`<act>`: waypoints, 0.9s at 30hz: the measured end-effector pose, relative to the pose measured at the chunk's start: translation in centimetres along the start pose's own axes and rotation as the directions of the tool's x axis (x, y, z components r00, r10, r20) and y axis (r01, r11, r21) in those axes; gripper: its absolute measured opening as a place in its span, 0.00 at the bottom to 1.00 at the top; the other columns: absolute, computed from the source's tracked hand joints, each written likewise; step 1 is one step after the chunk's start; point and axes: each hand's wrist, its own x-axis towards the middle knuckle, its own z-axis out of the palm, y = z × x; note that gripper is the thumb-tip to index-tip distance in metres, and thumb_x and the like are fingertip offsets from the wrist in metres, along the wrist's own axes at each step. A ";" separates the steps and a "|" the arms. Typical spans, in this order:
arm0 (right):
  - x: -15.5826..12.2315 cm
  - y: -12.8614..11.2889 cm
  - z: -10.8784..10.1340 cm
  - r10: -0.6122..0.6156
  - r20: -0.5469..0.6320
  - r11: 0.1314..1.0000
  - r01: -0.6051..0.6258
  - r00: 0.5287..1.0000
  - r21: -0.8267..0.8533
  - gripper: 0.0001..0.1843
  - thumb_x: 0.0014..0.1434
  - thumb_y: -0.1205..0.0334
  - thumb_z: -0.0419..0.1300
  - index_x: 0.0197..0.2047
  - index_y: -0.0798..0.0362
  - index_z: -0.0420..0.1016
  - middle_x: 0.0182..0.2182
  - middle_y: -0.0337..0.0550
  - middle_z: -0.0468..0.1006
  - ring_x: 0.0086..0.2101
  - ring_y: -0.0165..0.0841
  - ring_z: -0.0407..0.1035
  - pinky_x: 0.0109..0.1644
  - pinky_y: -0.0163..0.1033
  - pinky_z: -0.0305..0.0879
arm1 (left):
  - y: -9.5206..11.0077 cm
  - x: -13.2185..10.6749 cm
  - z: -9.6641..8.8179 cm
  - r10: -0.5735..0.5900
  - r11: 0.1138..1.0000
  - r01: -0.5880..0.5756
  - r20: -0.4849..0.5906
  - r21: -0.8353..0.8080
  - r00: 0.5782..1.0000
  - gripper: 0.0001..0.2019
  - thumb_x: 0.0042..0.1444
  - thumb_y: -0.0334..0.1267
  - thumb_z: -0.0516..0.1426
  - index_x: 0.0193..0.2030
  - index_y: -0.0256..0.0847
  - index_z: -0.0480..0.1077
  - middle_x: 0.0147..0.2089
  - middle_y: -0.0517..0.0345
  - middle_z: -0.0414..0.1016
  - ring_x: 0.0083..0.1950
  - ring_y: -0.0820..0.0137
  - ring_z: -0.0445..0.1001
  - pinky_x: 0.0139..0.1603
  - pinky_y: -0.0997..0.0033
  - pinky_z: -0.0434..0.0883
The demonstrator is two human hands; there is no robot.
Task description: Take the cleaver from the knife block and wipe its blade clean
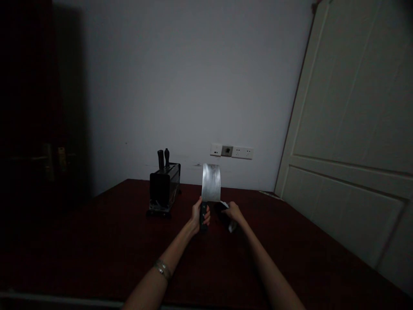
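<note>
My left hand is wrapped round the black handle of a cleaver. The wide metal blade points up, with its flat side facing me. Just to the right of the handle, my right hand is closed on a dark and white cloth, bunched and hanging below the fingers. The cloth is near the blade's lower right corner; whether they touch I cannot tell. A black knife block stands to the left, with two dark handles sticking up from its top.
Both arms reach over a dark red table. Behind it is a pale wall with a row of sockets. A white panelled door leans in along the right, and a dark door with a handle is at the left. The light is dim.
</note>
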 end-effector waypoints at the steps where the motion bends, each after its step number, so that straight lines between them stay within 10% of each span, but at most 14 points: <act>1: 0.6 0.0 -1.1 -0.005 -0.034 1.000 0.006 0.999 0.021 0.09 0.44 0.66 0.64 0.32 0.60 0.76 0.27 0.47 0.79 0.29 0.37 0.74 0.29 0.34 0.65 | 0.0 0.0 0.1 -0.004 1.000 0.004 0.004 -0.008 1.000 0.31 0.58 0.61 0.35 0.18 0.40 0.57 0.09 0.65 0.50 0.08 0.77 0.48 0.11 0.76 0.53; 10: 5.4 -6.3 -9.7 -0.288 -0.477 0.940 0.340 0.830 0.025 0.22 0.58 0.68 0.45 0.54 0.61 0.66 0.52 0.56 0.69 0.52 0.40 0.62 0.55 0.42 0.58 | -0.1 0.2 0.0 -0.011 1.000 0.010 -0.027 -0.025 1.000 0.31 0.59 0.58 0.32 0.17 0.40 0.56 0.09 0.64 0.49 0.08 0.77 0.47 0.10 0.76 0.52; 17: 5.5 -10.6 -7.3 -0.697 -0.263 0.699 0.714 0.668 -0.041 0.21 0.55 0.74 0.48 0.48 0.52 0.74 0.51 0.46 0.72 0.55 0.35 0.61 0.59 0.41 0.55 | -0.4 0.3 -0.5 -0.044 0.999 0.044 0.060 0.016 0.997 0.31 0.57 0.63 0.34 0.17 0.40 0.55 0.09 0.65 0.49 0.08 0.77 0.47 0.10 0.77 0.50; 27: -1.9 -6.2 -3.1 -0.847 -0.098 0.522 0.852 0.523 0.034 0.27 0.54 0.74 0.49 0.57 0.55 0.65 0.57 0.50 0.66 0.59 0.34 0.54 0.63 0.48 0.50 | -0.3 0.1 -0.1 0.019 1.000 -0.019 0.040 -0.020 0.999 0.28 0.60 0.54 0.35 0.18 0.39 0.58 0.10 0.65 0.49 0.08 0.77 0.46 0.12 0.77 0.50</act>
